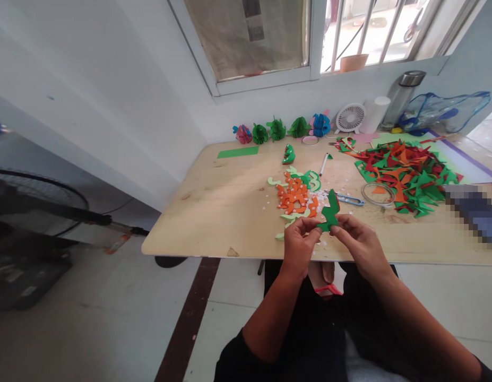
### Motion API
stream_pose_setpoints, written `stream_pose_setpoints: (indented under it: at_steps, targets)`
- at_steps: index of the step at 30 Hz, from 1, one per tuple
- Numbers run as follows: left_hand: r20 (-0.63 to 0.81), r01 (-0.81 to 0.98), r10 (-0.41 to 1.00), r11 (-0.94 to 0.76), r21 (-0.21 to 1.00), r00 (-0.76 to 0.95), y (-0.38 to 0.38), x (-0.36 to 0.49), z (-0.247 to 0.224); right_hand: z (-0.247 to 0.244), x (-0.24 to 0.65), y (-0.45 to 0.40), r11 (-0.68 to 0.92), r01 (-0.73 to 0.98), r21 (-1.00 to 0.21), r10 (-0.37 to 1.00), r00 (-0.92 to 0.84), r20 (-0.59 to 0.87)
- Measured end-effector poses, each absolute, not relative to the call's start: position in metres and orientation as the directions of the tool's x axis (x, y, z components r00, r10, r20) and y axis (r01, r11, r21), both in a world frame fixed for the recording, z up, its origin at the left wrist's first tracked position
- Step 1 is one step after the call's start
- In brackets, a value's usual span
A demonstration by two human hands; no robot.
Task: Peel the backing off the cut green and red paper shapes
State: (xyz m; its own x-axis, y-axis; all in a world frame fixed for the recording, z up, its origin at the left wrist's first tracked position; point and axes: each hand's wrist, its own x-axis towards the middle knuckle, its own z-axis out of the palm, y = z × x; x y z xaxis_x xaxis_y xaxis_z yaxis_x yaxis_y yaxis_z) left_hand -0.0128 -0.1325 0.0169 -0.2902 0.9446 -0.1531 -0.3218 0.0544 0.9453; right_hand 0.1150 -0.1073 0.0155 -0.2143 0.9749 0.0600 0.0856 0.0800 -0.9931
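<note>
Both hands pinch a dark green cut-out with a thin red edge on its right, held above the table's front edge. My left hand is closed on its lower left end. My right hand grips its lower right side between thumb and fingers. Just beyond my left hand lie orange cut-outs with small white squares on them, and pale green pieces partly under them. Behind the green cut-out, a blue tool rests on the wood.
Scraps in green, red and orange form a large pile on the right, beside a tape roll. Folded paper figures line the wall near a small fan. A green strip lies at the back left of the table.
</note>
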Motion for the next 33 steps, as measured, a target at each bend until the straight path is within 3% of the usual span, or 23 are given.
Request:
stream_pose_setpoints:
  at_steps: [5,13,16,18,21,28,33]
  targets:
    - [-0.159,-0.321,0.936,0.054,0.946,-0.313,-0.134,-0.01,0.012,0.019,0.11,-0.108,-0.001,0.01,-1.0,0.976,-0.216,-0.004]
    - [0.042,-0.024,0.951,-0.052,0.998,-0.305,-0.147,-0.021,0.005,0.013,0.111,-0.107,0.011,0.031,-0.999,0.989,-0.146,0.006]
    - [0.074,0.169,0.9,-0.001,0.986,-0.429,-0.154,-0.049,-0.001,0.01,0.119,-0.105,0.005,0.035,-0.999,0.994,-0.106,0.001]
    - [0.081,0.366,0.865,0.123,0.922,-0.495,-0.156,-0.07,-0.007,0.007,0.122,-0.103,-0.008,0.037,-0.999,0.996,-0.09,-0.012]
    - [0.091,0.608,0.888,0.231,0.759,-0.451,-0.152,-0.088,-0.013,0.001,0.125,-0.101,-0.033,0.039,-0.999,0.995,-0.096,-0.037]
    - [0.079,0.876,0.962,0.202,0.439,-0.261,-0.133,-0.08,-0.014,0.003,0.126,-0.104,-0.045,0.07,-0.997,0.993,-0.102,-0.052]
    - [0.035,0.848,0.963,0.219,0.482,-0.269,-0.129,-0.083,-0.01,0.002,0.128,-0.103,-0.077,0.05,-0.996,0.991,-0.102,-0.081]
